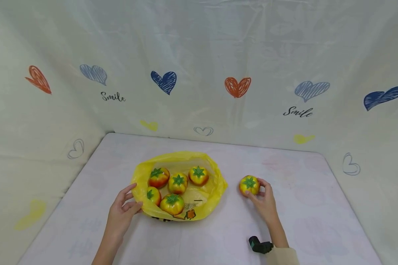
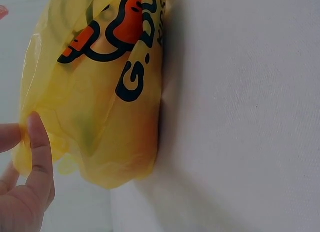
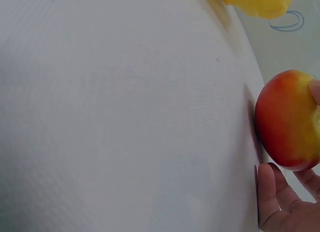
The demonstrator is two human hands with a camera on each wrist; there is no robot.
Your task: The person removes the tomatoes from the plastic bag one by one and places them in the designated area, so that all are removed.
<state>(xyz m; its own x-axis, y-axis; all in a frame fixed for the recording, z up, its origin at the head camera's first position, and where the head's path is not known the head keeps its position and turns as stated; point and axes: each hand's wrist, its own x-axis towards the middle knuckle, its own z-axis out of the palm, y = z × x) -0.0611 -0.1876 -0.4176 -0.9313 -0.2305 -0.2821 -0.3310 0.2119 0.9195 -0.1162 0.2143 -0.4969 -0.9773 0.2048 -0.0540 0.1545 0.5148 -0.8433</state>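
Observation:
A yellow plastic bag (image 1: 215, 197) lies on the table with its mouth spread open and several yellow-red tomatoes (image 1: 178, 183) inside. My left hand (image 1: 120, 215) is at the bag's left rim, and in the left wrist view the thumb and fingers (image 2: 41, 147) pinch the thin plastic. To the right of the bag, my right hand (image 1: 266, 203) grips a single tomato (image 1: 248, 185) between thumb and fingers, its green star-shaped top facing up. The right wrist view shows this tomato's red-and-yellow side (image 3: 286, 119), close to the tabletop.
The white table (image 1: 205, 244) has an upright pale curtain (image 1: 199, 44) printed with hearts behind and at its sides. A black device (image 1: 260, 245) is at the right wrist. Dark lettering and an orange cartoon figure mark the bag's outside.

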